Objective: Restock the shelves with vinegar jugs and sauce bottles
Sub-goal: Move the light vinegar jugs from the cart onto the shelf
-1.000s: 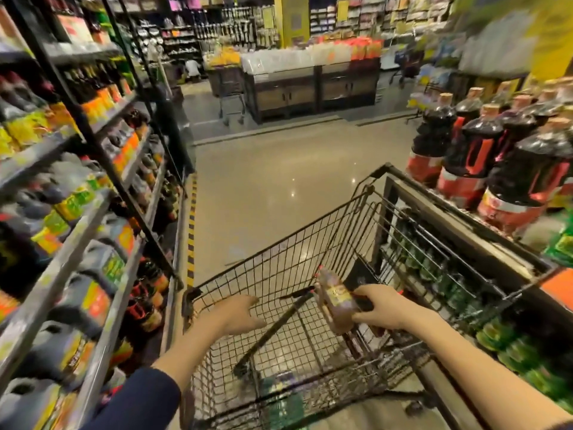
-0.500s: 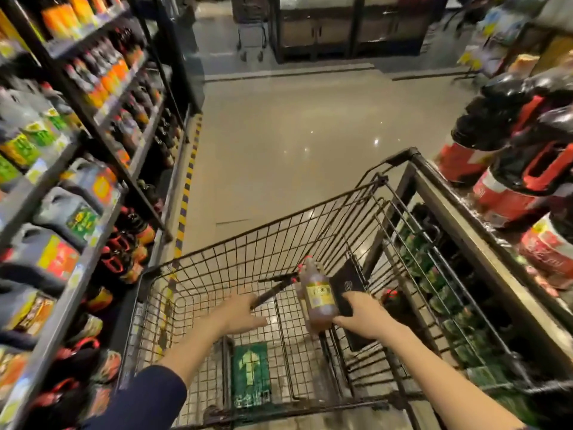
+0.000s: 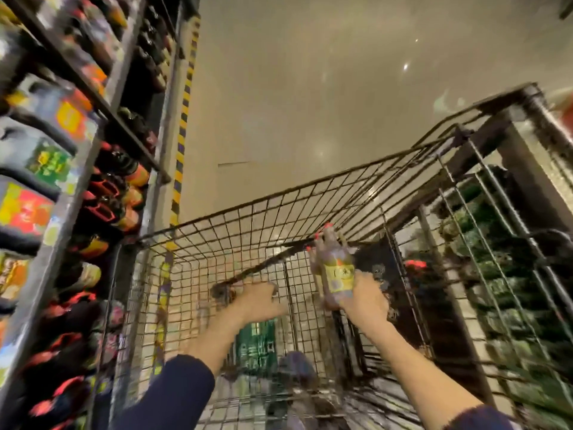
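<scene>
My right hand (image 3: pixel 367 301) grips a small brown sauce bottle (image 3: pixel 336 268) with a yellow label and a red cap, held upright inside the wire shopping cart (image 3: pixel 248 218). My left hand (image 3: pixel 259 301) reaches down into the cart with its fingers loosely apart, close to a dark bar that slants across the basket; whether it touches the bar is blurred. Grey jugs (image 3: pixel 37 150) with bright labels fill the shelves on the left. Dark bottles with red and orange caps (image 3: pixel 121 187) stand on the lower shelves.
A shelf rack (image 3: pixel 102 97) runs along the left, edged by yellow-black floor tape (image 3: pixel 183 131). A second shelf unit (image 3: pixel 508 218) with green bottles stands right of the cart. Bare tan aisle floor (image 3: pixel 310 88) lies ahead. A green sign (image 3: pixel 255 346) shows through the cart bottom.
The view has tilted further down toward the cart. My right hand has lifted the bottle slightly, and my left hand has moved lower into the basket.
</scene>
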The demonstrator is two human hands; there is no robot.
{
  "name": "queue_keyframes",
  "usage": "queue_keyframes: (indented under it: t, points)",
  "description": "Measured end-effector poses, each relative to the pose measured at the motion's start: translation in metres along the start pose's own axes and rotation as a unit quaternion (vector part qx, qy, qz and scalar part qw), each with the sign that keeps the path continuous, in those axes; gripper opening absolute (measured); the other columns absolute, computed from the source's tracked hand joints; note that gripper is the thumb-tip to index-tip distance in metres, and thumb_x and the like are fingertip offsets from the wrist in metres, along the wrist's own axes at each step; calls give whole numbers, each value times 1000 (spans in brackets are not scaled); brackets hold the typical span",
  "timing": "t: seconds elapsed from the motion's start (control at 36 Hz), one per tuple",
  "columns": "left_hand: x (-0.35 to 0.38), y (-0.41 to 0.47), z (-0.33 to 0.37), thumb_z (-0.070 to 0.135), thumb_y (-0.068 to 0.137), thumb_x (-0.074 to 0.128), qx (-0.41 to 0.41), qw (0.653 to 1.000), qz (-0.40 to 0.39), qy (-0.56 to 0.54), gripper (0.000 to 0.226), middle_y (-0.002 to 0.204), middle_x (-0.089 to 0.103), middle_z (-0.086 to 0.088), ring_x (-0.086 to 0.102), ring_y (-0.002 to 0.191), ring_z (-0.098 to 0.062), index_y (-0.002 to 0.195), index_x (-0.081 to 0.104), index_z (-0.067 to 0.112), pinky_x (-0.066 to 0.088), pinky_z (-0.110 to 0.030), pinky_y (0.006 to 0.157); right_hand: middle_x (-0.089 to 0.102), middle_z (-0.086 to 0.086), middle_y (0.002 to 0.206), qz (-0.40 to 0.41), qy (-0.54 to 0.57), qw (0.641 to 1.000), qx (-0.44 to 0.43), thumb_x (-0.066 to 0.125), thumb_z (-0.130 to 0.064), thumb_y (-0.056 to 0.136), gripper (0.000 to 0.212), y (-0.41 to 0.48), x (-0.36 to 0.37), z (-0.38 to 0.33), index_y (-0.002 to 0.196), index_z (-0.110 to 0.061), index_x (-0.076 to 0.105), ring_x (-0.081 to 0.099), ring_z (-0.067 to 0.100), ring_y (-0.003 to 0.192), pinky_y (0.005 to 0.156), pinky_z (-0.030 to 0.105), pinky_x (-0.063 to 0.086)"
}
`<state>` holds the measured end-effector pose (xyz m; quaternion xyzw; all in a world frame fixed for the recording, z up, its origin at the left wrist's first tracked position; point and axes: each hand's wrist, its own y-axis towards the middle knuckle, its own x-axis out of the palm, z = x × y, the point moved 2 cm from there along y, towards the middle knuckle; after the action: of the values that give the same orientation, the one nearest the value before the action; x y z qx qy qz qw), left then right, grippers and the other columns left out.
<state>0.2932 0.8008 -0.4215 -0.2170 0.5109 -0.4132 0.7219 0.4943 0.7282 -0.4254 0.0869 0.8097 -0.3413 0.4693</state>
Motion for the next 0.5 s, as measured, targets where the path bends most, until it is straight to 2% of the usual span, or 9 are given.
queue_keyframes:
  t: [0.17, 0.33, 0.5]
  points:
    - [16, 40, -10, 42, 88, 60, -2, 998, -49, -49, 67, 146, 42, -10, 44, 131, -24, 142, 38, 9, 37, -34, 109, 50, 8, 119, 10, -70, 996, 47, 71, -51, 74, 75, 33, 29, -10, 128, -9, 40, 52, 25, 112, 81, 38, 50]
    - [29, 74, -22, 41, 87, 60, -9, 995, -79, -60, 63, 140, 49, -10, 50, 123, -25, 139, 42, 9, 42, -36, 104, 41, 15, 134, 8, -85, 992, 93, 71, -56, 73, 100, 62, 59, -11, 141, 0, 24, 43, 30, 123, 93, 39, 45]
    - [41, 97, -28, 42, 87, 62, -25, 990, -105, -91, 68, 142, 46, -9, 47, 127, -24, 142, 39, 11, 39, -34, 107, 44, 19, 127, 50, -60, 986, 150, 78, -56, 62, 102, 79, 80, -10, 133, 4, 35, 45, 33, 117, 91, 43, 47]
